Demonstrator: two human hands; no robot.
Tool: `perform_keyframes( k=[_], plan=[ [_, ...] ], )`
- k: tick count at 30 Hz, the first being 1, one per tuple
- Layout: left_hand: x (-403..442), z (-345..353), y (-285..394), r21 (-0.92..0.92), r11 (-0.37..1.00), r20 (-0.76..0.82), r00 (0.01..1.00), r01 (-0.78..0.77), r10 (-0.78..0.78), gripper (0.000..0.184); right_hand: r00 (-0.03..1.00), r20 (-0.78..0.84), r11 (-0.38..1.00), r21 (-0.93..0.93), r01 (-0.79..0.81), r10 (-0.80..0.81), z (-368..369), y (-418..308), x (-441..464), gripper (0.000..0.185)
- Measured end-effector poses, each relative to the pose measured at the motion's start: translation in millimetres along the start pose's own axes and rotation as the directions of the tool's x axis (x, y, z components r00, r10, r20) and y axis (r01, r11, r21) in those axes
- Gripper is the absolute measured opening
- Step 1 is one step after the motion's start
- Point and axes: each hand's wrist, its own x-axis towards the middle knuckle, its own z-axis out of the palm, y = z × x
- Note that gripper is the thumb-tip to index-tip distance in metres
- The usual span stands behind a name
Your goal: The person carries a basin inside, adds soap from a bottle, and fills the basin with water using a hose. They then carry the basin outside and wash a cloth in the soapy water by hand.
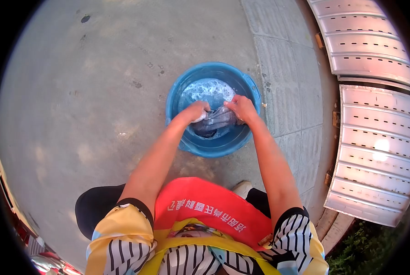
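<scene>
A wet dark grey cloth (pixel 221 118) is stretched between my two hands inside a round blue plastic basin (pixel 208 149). My left hand (pixel 196 111) is closed on the cloth's left end, with suds on the fingers. My right hand (pixel 242 109) grips its right end, thumb pointing inward. White foam (pixel 209 88) floats on the water at the far side of the basin. A darker part of the cloth hangs down toward the water near the basin's front.
The basin stands on a grey concrete floor (pixel 99 91), beside a strip of paving slabs (pixel 283 91). White ribbed metal panels (pixel 374 146) lie at the right, with green plants (pixel 365 250) below them. A red apron (pixel 209 201) covers my lap.
</scene>
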Motion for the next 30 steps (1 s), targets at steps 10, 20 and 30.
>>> perform_keyframes(
  k=[10,20,30],
  plan=[
    [-20.3,-26.8,35.8,-0.856,0.488,-0.243,0.966,-0.171,-0.087,0.054,0.939,0.314,0.474,0.854,-0.216,-0.138,-5.3,-19.7,-8.8,0.045],
    [-15.3,-8.1,43.3,-0.796,0.343,-0.576,0.798,-0.499,-0.176,0.018,0.996,-0.083,0.450,0.891,0.068,0.015,34.6,-25.8,-10.7,0.013],
    [-3.7,36.0,48.5,-0.950,-0.133,-0.229,0.920,-0.283,-0.319,0.033,0.875,-0.464,0.989,-0.018,0.150,-0.141,65.0,-61.7,-21.6,0.019]
  ],
)
